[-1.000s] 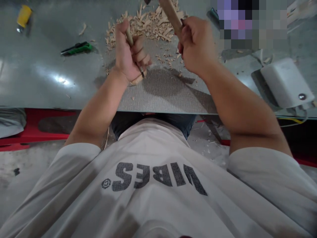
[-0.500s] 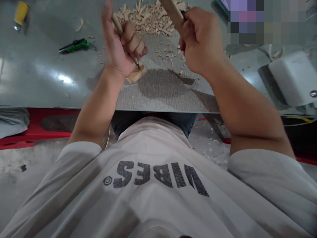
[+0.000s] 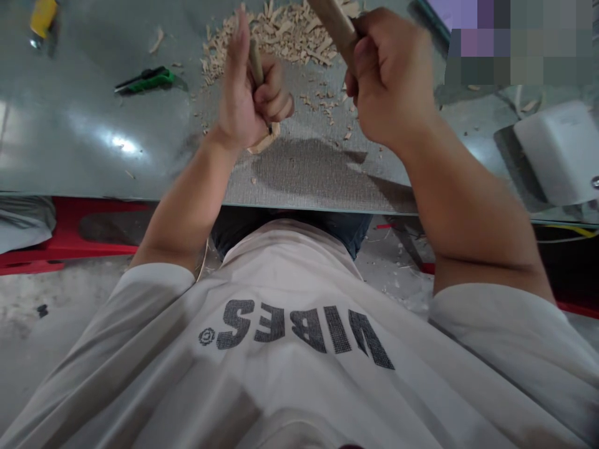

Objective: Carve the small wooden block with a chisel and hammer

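My left hand (image 3: 255,100) is closed round a wooden-handled chisel (image 3: 256,62), its thumb pointing up. The chisel stands nearly upright, its lower end at a small light wood piece (image 3: 266,142) on the grey mat (image 3: 322,178); the hand partly hides this piece. My right hand (image 3: 390,75) grips a thick wooden stick (image 3: 334,26), raised above the mat and tilted to the upper left. The upper end of the stick is out of the frame.
Wood shavings (image 3: 290,31) are heaped behind my hands. On the left lie a green cutter (image 3: 147,81) and a yellow tool (image 3: 43,19). A white box (image 3: 556,153) stands at the right; the table edge runs in front of my body.
My left hand and the chisel have shifted right, and the chisel is more upright. My right hand with the stick has moved slightly right. The view has shifted a little.
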A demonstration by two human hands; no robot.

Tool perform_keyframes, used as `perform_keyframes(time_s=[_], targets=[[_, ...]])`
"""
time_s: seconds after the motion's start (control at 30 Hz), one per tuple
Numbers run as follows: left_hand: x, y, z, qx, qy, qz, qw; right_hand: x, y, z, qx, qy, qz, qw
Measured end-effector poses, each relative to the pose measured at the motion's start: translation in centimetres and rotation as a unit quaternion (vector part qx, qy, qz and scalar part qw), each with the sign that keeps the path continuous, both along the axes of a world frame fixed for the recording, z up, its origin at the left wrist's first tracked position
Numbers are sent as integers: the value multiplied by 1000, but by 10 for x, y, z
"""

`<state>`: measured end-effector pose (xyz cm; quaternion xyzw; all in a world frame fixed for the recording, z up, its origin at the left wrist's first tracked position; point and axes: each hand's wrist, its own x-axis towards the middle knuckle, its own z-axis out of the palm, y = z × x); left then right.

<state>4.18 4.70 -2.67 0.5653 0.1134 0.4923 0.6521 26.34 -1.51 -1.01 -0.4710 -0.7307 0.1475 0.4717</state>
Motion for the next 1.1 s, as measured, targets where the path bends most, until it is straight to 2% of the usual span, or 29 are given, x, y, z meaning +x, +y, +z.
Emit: perform_keyframes(time_s=[0.07, 0.1, 0.13, 0.2, 0.33, 0.47, 0.57, 0.67, 0.73, 0.8, 1.0, 1.1], targets=[[-1, 10, -10, 40, 25, -27, 999, 0, -3, 2, 17, 28, 12, 999], [-1, 14, -15, 44, 17, -20, 999, 1, -4, 3, 25, 37, 13, 999], [-1, 18, -19, 32, 18, -27, 999, 1, -5, 3, 33, 41, 10, 999], [-1, 21, -23, -39, -3, -1, 999, 1, -4, 4, 46, 43, 3, 998], [-5, 10, -17, -169, -20, 25, 985, 1, -2, 5, 88, 56, 6, 995], [-10, -1, -7, -251, -14, 48, 967, 2, -11, 13, 105, 42, 29, 993], [-13, 1, -5, -285, 4, 82, 955, 3, -20, 19, 104, 42, 51, 992], [-15, 7, -10, -218, 5, 95, 971, 5, -24, 21, 108, 37, 60, 992], [-17, 10, -12, -149, -10, 75, 986, 6, -23, 20, 115, 27, 60, 991], [-18, 11, -13, -112, -25, 61, 991, 7, -23, 20, 114, 16, 61, 991], [-23, 10, -10, -79, 23, 39, 996, 11, -20, 18, 104, -3, 61, 993], [-24, 15, -14, -79, 31, 61, 994, 12, -17, 18, 133, -15, 80, 988]])
